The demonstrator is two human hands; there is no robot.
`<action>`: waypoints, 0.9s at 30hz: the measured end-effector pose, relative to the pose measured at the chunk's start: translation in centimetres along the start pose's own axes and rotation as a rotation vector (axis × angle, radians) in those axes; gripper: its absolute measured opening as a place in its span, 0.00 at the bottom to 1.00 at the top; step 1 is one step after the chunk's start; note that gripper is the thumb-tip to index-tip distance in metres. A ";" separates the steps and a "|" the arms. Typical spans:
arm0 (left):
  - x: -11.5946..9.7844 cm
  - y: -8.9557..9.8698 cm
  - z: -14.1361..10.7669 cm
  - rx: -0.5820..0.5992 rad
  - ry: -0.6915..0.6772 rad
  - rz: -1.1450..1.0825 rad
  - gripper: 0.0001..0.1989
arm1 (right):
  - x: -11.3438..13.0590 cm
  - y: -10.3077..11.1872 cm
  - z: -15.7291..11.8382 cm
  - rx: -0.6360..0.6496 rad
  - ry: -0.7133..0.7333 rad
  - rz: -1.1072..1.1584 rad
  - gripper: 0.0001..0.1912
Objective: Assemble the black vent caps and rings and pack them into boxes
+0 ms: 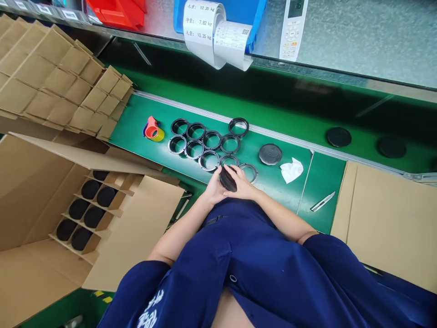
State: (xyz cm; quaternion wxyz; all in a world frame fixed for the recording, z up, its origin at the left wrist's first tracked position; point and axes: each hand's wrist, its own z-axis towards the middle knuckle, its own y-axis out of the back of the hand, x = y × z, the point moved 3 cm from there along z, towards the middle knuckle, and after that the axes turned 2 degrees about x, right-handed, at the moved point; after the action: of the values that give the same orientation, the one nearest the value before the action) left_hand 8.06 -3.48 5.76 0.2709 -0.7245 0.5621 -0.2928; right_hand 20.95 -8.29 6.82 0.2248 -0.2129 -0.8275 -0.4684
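In the head view, a black round cap (228, 178) is held off the surface at the front edge of the green bench (273, 196), before the person's waist. It is tilted on edge, its dark broad face seen aslant; the long axis of its visible outline slopes from the bench's back left toward its front right. The left hand (214, 187) has its fingers closed against the cap's left side. The right hand (241, 184) has its fingers bent over the upper right rim, so both grip it; some fingertips are hidden.

Just beyond the hands, black rings (209, 160) lie in a cluster reaching back toward the rear edge, openings upward; the nearest are partly covered by the hands. Near the back left corner stands a red and yellow tape dispenser (154, 130). Right of the rings lie a black lid (270, 154), flat, and a crumpled white tissue (292, 170); closer to the right end, a utility knife (322, 202) lies slanting, its far end toward the back right.

Beside the bench's left end, an open cardboard box (136, 228) holds black round pieces (90, 189) in divided cells.
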 end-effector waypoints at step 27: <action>-2.0 4.6 6.6 -0.318 -0.418 1.310 0.26 | -7.3 0.2 -0.5 -0.034 -0.262 -0.319 0.48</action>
State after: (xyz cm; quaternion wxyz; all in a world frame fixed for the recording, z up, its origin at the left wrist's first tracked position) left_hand 9.52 -2.17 -2.29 0.3847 -0.3087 0.8548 0.1613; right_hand 27.00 -9.67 3.02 0.0345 -0.1421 -0.8649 -0.4801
